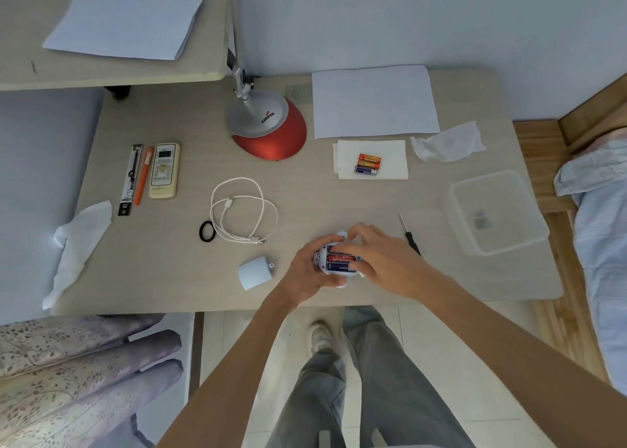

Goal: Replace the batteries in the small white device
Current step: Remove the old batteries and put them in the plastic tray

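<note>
Cradling the small white device (339, 270) just above the near edge of the worktop (305, 193), battery bay open and facing up.

Gripped from the left in the curled left hand (305, 273), capped from the right by the curled fingers of the right hand (376, 257), shell partly hidden. Loaded with red and blue cells (341, 261). Farther back, on a white tissue (390, 155), loose batteries (368, 164), one marked "HUATAI". Just right of the hands, a black-handled screwdriver (412, 240), then a clear plastic box (498, 213). To the left, a white plug (256, 273), a coiled cable (242, 210), a black hair tie (207, 231). Behind, a red lamp base (271, 142) lettered "COOPER".
</note>
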Demonstrator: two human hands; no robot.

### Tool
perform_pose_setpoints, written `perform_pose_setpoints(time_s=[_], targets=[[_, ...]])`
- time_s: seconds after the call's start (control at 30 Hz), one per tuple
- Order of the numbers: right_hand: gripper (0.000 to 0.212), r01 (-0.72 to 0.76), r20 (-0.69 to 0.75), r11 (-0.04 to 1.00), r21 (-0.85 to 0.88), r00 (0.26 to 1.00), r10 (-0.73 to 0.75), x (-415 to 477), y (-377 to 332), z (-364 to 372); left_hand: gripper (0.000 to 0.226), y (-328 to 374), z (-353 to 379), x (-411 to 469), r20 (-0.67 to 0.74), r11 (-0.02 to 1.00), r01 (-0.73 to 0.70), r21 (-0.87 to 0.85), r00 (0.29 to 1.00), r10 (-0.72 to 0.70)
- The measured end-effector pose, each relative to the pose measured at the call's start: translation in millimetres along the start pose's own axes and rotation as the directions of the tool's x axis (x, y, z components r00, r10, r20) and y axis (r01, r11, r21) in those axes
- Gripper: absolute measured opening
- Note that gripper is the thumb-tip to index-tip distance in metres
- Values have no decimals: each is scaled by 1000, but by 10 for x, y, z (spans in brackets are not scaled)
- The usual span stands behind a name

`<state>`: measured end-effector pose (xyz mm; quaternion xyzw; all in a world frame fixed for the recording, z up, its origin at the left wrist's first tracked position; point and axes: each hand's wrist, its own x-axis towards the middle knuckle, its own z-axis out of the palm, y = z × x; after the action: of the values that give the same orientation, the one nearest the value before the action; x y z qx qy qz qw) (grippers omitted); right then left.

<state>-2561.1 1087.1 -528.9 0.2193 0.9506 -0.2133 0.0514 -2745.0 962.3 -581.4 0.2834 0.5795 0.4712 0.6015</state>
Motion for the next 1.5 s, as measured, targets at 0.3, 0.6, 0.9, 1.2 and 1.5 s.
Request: perform_pose_setpoints(time_s=[0.3,0.6,0.9,1.2,1.5], targets=[[61,222,244,957,-185,954,-174,235,149,-188,87,18,3,-4,2,1000,13,-24,1000,-13],[52,250,295,950,-186,937,-188,379,178,-262,88,10,2,21,6,1000,9,4,1000,-9],[54,264,316,952,-155,926,-205,415,179,-291,90,-15,-9,35,-6,999,39,30,999,-39],[46,256,304,957,-134,930,-207,335,246,-289,87,-36,-12,42,-26,999,23,31,999,-23],[54,256,262,957,-136,941,-215,236,268,-196,87,-53,-37,48,-13,999,17,28,1000,-17]])
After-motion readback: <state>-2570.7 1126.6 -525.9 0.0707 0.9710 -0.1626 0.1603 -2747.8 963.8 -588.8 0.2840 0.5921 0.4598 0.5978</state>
